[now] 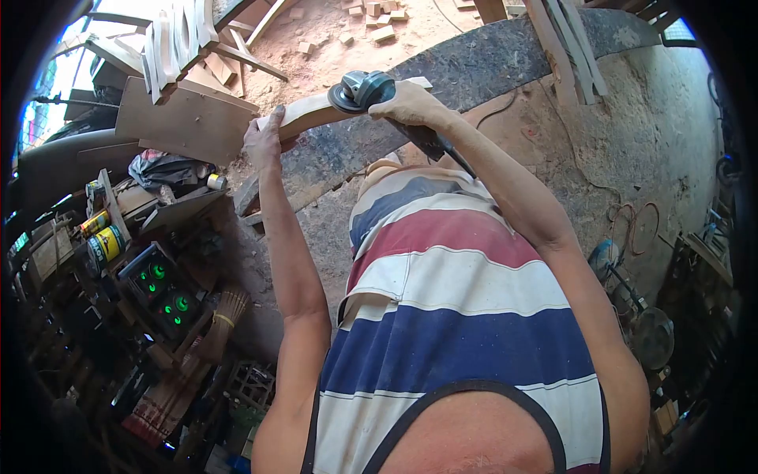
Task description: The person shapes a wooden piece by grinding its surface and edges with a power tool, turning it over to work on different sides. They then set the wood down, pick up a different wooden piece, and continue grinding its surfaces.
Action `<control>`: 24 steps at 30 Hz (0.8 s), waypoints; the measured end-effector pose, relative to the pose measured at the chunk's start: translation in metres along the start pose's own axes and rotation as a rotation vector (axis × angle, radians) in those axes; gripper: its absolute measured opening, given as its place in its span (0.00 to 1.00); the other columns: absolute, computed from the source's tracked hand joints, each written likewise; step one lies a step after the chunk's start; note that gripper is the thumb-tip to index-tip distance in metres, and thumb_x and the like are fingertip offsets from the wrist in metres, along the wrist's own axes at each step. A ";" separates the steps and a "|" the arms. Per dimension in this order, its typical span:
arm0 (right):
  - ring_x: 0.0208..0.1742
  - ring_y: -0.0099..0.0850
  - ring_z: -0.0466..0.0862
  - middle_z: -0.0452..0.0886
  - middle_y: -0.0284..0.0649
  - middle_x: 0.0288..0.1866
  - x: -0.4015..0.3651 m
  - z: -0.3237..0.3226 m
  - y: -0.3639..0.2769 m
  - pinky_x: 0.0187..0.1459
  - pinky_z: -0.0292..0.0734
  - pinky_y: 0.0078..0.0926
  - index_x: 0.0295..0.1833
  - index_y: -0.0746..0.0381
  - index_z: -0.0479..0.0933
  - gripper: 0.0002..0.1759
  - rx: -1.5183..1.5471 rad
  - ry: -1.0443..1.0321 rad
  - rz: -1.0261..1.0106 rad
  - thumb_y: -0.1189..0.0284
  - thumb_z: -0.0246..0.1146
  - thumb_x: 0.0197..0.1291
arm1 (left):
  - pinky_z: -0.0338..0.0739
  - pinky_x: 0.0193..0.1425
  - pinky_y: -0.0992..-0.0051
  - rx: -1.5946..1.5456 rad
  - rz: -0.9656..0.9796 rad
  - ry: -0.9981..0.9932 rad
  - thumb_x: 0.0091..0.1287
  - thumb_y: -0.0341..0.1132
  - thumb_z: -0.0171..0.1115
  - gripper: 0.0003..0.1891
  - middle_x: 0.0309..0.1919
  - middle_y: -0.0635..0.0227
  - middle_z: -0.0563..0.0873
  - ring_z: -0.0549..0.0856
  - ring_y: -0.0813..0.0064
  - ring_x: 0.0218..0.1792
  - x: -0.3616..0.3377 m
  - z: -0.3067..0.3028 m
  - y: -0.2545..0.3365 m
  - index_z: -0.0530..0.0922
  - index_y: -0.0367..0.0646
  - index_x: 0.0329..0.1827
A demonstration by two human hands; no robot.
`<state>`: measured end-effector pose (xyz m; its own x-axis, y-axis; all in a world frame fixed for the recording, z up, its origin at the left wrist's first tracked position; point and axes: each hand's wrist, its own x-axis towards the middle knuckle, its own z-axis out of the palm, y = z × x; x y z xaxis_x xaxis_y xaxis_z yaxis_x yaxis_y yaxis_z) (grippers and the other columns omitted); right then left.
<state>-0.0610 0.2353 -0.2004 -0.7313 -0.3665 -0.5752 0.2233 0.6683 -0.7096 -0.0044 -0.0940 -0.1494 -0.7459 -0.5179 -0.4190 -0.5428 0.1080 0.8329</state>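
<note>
My left hand (264, 141) is closed around the left end of a pale curved piece of wood (306, 114), the thumb lying over its upper side. In my right hand (412, 104) is an angle grinder (371, 88), gripped around its body. The grinder's round disc lies over the wood's surface toward its right part, right at the top face. A dark cable runs from the tool's rear down toward my waist. Behind the grinder, the far tip of the wood shows past my right hand. Under the wood runs a long dark worn bench board (474, 67).
Small wood blocks (383, 33) lie scattered on the dusty ground ahead. Curved wooden pieces (178, 43) are stacked at the upper left, more boards (562, 51) at the upper right. Left stand cans (105, 245), a green-lit speaker (162, 288) and a brush broom (225, 316). A fan (654, 336) stands right.
</note>
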 end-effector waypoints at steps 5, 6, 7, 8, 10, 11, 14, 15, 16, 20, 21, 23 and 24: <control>0.49 0.46 0.95 0.95 0.57 0.47 -0.009 -0.011 0.011 0.54 0.89 0.39 0.48 0.68 0.94 0.41 -0.053 0.067 0.104 0.40 0.78 0.46 | 0.96 0.29 0.64 -0.018 -0.003 0.009 0.70 0.50 0.85 0.27 0.44 0.54 0.95 0.97 0.61 0.33 0.007 -0.005 -0.016 0.87 0.36 0.57; 0.48 0.46 0.96 0.95 0.57 0.47 -0.010 -0.012 0.007 0.53 0.89 0.39 0.48 0.68 0.94 0.40 -0.049 0.055 0.092 0.40 0.78 0.47 | 0.96 0.30 0.64 -0.031 0.001 0.009 0.71 0.50 0.85 0.26 0.44 0.54 0.95 0.97 0.61 0.33 0.006 -0.004 -0.016 0.87 0.36 0.57; 0.48 0.46 0.96 0.95 0.56 0.47 -0.011 -0.011 0.003 0.53 0.89 0.39 0.48 0.68 0.94 0.40 -0.047 0.024 0.073 0.40 0.78 0.47 | 0.96 0.30 0.64 -0.017 -0.012 0.015 0.71 0.50 0.85 0.26 0.44 0.54 0.95 0.97 0.61 0.33 0.004 -0.004 -0.015 0.87 0.37 0.57; 0.47 0.46 0.96 0.95 0.56 0.46 -0.009 -0.008 -0.003 0.53 0.89 0.39 0.48 0.68 0.94 0.40 -0.044 -0.005 0.055 0.40 0.78 0.47 | 0.96 0.30 0.64 -0.003 -0.025 0.019 0.71 0.49 0.85 0.26 0.44 0.55 0.95 0.97 0.62 0.33 0.004 -0.005 -0.014 0.87 0.37 0.57; 0.48 0.48 0.96 0.95 0.57 0.47 -0.007 -0.002 -0.021 0.53 0.89 0.41 0.49 0.70 0.93 0.41 -0.035 -0.016 -0.042 0.40 0.79 0.47 | 0.97 0.30 0.63 -0.006 -0.024 0.015 0.71 0.49 0.85 0.25 0.44 0.55 0.95 0.97 0.62 0.33 0.005 -0.004 -0.013 0.87 0.38 0.57; 0.48 0.49 0.96 0.95 0.58 0.47 -0.007 0.002 -0.028 0.54 0.89 0.42 0.49 0.70 0.93 0.41 -0.063 -0.008 -0.036 0.40 0.79 0.47 | 0.97 0.31 0.63 -0.021 -0.016 0.008 0.71 0.49 0.85 0.25 0.44 0.55 0.95 0.96 0.62 0.33 0.006 -0.005 -0.016 0.87 0.38 0.58; 0.50 0.52 0.96 0.95 0.60 0.49 -0.022 -0.006 -0.054 0.57 0.89 0.45 0.50 0.71 0.93 0.42 -0.134 0.033 -0.003 0.40 0.79 0.48 | 0.97 0.32 0.63 -0.033 -0.010 0.004 0.71 0.49 0.84 0.25 0.44 0.55 0.95 0.97 0.62 0.34 0.005 -0.004 -0.014 0.87 0.39 0.59; 0.50 0.52 0.96 0.95 0.60 0.49 -0.020 -0.007 -0.050 0.57 0.89 0.45 0.50 0.71 0.93 0.42 -0.137 0.030 0.012 0.40 0.79 0.49 | 0.97 0.32 0.62 -0.030 -0.014 0.006 0.72 0.49 0.84 0.25 0.45 0.55 0.94 0.97 0.62 0.34 0.003 -0.004 -0.014 0.87 0.39 0.59; 0.51 0.52 0.96 0.95 0.60 0.49 -0.019 -0.012 -0.045 0.58 0.89 0.45 0.51 0.72 0.92 0.42 -0.140 0.026 0.027 0.41 0.79 0.49 | 0.96 0.30 0.63 -0.031 -0.024 0.011 0.72 0.48 0.84 0.25 0.44 0.56 0.94 0.96 0.62 0.33 0.002 -0.004 -0.013 0.86 0.38 0.58; 0.54 0.53 0.96 0.95 0.59 0.53 -0.025 -0.023 -0.027 0.60 0.89 0.46 0.55 0.71 0.92 0.42 -0.204 0.027 0.132 0.42 0.80 0.51 | 0.95 0.26 0.63 -0.035 -0.046 0.018 0.72 0.46 0.84 0.24 0.42 0.56 0.94 0.95 0.62 0.29 0.001 -0.006 -0.018 0.85 0.37 0.58; 0.54 0.53 0.96 0.95 0.59 0.54 -0.026 -0.024 -0.019 0.60 0.89 0.46 0.55 0.71 0.92 0.42 -0.215 0.039 0.154 0.42 0.80 0.51 | 0.95 0.26 0.63 -0.037 -0.046 0.015 0.72 0.46 0.84 0.24 0.42 0.56 0.94 0.95 0.62 0.29 0.002 -0.008 -0.021 0.85 0.37 0.58; 0.59 0.53 0.95 0.94 0.59 0.58 -0.028 -0.025 -0.003 0.64 0.89 0.46 0.60 0.69 0.91 0.42 -0.213 0.091 0.173 0.43 0.79 0.53 | 0.95 0.26 0.63 -0.033 -0.064 0.015 0.73 0.46 0.83 0.24 0.42 0.55 0.94 0.95 0.61 0.29 0.003 -0.009 -0.026 0.85 0.38 0.59; 0.61 0.53 0.95 0.94 0.59 0.59 -0.029 -0.025 0.003 0.65 0.89 0.46 0.61 0.69 0.91 0.42 -0.223 0.128 0.193 0.44 0.79 0.53 | 0.95 0.26 0.63 -0.031 -0.072 0.013 0.73 0.46 0.83 0.24 0.43 0.55 0.94 0.95 0.61 0.29 0.002 -0.010 -0.026 0.85 0.38 0.59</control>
<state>-0.0554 0.2639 -0.1757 -0.7676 -0.1436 -0.6246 0.2296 0.8483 -0.4771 0.0124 -0.1062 -0.1683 -0.6998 -0.5346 -0.4737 -0.5826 0.0436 0.8116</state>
